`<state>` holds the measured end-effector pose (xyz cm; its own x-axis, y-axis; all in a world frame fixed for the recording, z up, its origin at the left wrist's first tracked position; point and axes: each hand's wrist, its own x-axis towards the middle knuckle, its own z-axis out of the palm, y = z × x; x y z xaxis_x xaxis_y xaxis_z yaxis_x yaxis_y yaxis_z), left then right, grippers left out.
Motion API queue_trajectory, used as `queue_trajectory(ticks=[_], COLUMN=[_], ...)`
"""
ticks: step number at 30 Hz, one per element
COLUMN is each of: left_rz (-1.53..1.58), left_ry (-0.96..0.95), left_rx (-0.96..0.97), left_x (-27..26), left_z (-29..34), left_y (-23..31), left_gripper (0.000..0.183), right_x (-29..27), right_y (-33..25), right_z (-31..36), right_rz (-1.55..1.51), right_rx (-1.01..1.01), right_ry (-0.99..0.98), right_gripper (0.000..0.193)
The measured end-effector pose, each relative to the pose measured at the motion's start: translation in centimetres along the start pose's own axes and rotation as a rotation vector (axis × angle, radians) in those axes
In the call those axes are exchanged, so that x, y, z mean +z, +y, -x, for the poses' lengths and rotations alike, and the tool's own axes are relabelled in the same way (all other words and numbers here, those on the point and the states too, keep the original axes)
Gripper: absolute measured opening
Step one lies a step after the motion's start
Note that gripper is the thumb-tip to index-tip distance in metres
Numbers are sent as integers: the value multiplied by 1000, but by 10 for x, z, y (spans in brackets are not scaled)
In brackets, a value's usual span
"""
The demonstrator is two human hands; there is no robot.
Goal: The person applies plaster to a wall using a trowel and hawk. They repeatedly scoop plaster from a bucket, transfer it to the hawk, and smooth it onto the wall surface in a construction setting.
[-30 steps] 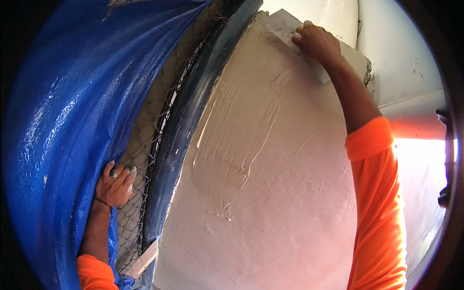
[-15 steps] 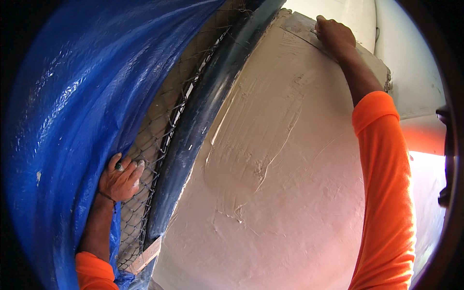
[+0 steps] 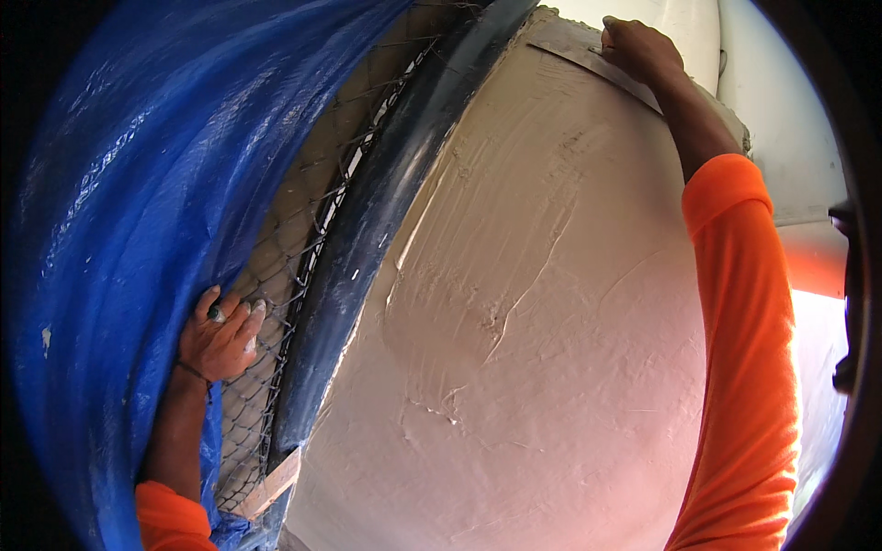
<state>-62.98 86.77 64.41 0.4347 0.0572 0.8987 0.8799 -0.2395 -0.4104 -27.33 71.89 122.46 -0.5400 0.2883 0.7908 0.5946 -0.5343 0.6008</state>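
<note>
My right hand [image 3: 643, 53] is closed on the handle of a plastering trowel [image 3: 568, 42] high on the wall. The trowel's long flat blade lies at a slant across the top of the wet, greyish-beige plaster [image 3: 514, 303], partly covered by the hand and forearm. Ridges and drag marks run down the plaster's left half, with a rough patch mid-way. At the left, my left hand [image 3: 219, 338] has its fingers curled onto the chain-link mesh [image 3: 253, 390], beside the edge of a blue tarp [image 3: 138, 230]. Pale smears mark its fingertips, and a ring is on one finger.
A dark, curved pipe-like strip [image 3: 344, 239] borders the plaster between it and the mesh. At its lower end sits a piece of wood [image 3: 271, 485]. Smooth whitish surfaces [image 3: 781, 110] stand beyond the plaster's upper right edge, with an orange band [image 3: 813, 274] below them.
The whole view has shifted slightly. My right hand and the trowel sit a little higher, and the blade's lower edge shows more plainly. My left hand keeps its place on the mesh.
</note>
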Motion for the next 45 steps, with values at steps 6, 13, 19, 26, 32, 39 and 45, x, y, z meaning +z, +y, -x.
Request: queue_trajectory(ticks=[6, 13, 19, 26, 32, 39, 45], left_rz=[-18, -5, -21, -22, -4, -71, -83], left_ry=[-45, -19, -24, -15, -42, -25, -45], left_rx=[-12, 1, -11, 10, -1, -6, -21], left_x=[-7, 0, 1, 3, 4, 0, -4], left_z=[-5, 0, 1, 2, 3, -3, -3], left_y=[1, 0, 0, -4, -1, 1, 3], left_gripper=[61, 66, 64, 68, 57, 51, 54], right_x=[-1, -5, -16, -6, -17, -25, -45], right_y=[-6, -34, -19, -20, -65, -158, -232], right_z=[3, 30, 27, 13, 60, 171, 278], right_rz=[0, -46, -11, -77, -152, -254, -281], right_rx=[24, -136, -29, -27, -160, -265, -498], right_ry=[-20, -2, 145, -41, -185, -183, -367], right_gripper=[23, 41, 34, 28, 34, 29, 24])
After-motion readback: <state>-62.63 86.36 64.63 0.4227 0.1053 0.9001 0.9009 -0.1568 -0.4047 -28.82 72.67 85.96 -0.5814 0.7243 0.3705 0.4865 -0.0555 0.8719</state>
